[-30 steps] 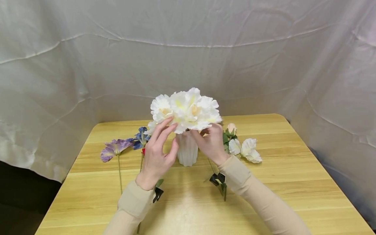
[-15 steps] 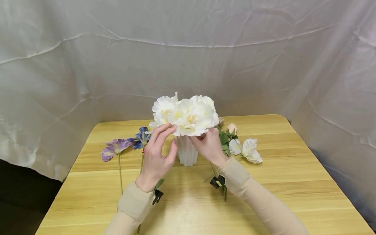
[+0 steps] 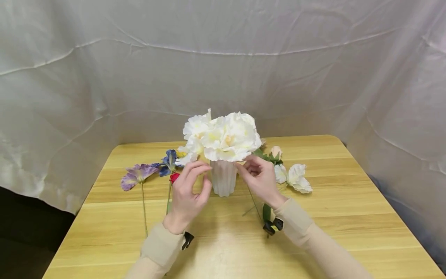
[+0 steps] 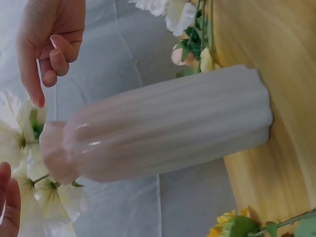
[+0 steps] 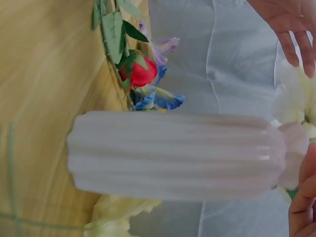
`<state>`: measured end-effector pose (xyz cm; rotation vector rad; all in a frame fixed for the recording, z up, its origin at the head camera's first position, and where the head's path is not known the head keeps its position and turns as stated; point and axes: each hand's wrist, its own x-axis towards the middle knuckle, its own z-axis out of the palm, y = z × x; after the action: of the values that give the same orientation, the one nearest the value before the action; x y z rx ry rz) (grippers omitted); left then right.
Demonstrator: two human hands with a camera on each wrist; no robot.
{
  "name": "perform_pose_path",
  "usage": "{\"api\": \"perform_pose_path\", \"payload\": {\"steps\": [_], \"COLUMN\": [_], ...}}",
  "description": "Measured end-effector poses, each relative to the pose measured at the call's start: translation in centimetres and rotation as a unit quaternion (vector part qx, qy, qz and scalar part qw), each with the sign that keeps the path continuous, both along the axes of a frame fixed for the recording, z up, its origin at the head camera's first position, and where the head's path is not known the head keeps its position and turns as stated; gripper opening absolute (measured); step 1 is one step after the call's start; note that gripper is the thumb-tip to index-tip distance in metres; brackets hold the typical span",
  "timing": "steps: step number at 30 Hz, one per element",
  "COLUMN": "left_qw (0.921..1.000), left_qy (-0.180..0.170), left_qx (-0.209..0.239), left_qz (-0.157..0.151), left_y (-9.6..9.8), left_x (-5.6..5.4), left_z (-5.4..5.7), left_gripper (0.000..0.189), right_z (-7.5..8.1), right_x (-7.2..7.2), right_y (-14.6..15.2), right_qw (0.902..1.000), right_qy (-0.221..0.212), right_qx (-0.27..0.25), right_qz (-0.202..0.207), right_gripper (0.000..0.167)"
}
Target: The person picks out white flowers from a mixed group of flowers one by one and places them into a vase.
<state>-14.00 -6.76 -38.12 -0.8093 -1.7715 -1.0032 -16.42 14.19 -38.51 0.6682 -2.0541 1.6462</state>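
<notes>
White flowers with pale yellow centres stand bunched in a ribbed white vase, their stems hidden inside it. Left of the vase mouth, my left hand is held with loosely bent fingers and nothing between them. My right hand is at the opposite side, just below the petals. In the left wrist view, that right hand has its index finger pointing toward the blooms by the vase neck, other fingers loosely curled. It holds no stem that I can see. The vase stands upright on the table.
Left of the vase on the wooden table lie a purple flower, a blue flower and a red rose. On the right lie a pale pink rosebud and a white flower. Grey cloth hangs behind.
The white flowers have tipped and sunk lower over the vase. My right hand has let go beneath them and moved slightly right and down; my left hand has dropped a little from the petals.
</notes>
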Motion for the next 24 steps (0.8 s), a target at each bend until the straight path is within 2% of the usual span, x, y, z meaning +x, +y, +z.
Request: {"api": "perform_pose_path", "payload": {"steps": [3,6,9,13,19,24], "left_qw": [0.9997,0.9989,0.9974,0.9929,0.9771,0.9569], "left_qy": [0.016,0.019,0.007,-0.022,-0.08,-0.142], "left_qx": [-0.014,-0.036,-0.068,-0.116,-0.197,-0.252], "left_qz": [-0.012,-0.022,-0.022,-0.016,-0.012,-0.028], "left_y": [0.5,1.1,1.9,3.0,4.6,5.9], "left_x": [0.0,0.2,0.3,0.4,0.6,0.7], "left_z": [-0.4,-0.7,-1.0,-1.3,-1.6,-1.7], "left_gripper": [0.025,0.025,0.023,0.022,0.029,0.034], "right_z": [-0.3,-0.5,-0.6,-0.8,-1.5,-2.4], "right_x": [0.4,0.7,0.9,1.3,2.2,3.3], "right_y": [1.3,3.0,5.0,7.9,11.7,13.9], "right_qw": [0.9997,0.9981,0.9948,0.9863,0.971,0.9603], "right_qy": [-0.026,-0.061,-0.1,-0.154,-0.211,-0.26], "right_qx": [-0.006,-0.006,-0.013,-0.047,-0.107,-0.096], "right_qz": [0.0,-0.005,-0.018,-0.034,-0.037,-0.035], "right_gripper": [0.006,0.01,0.012,0.011,0.011,0.012]}}
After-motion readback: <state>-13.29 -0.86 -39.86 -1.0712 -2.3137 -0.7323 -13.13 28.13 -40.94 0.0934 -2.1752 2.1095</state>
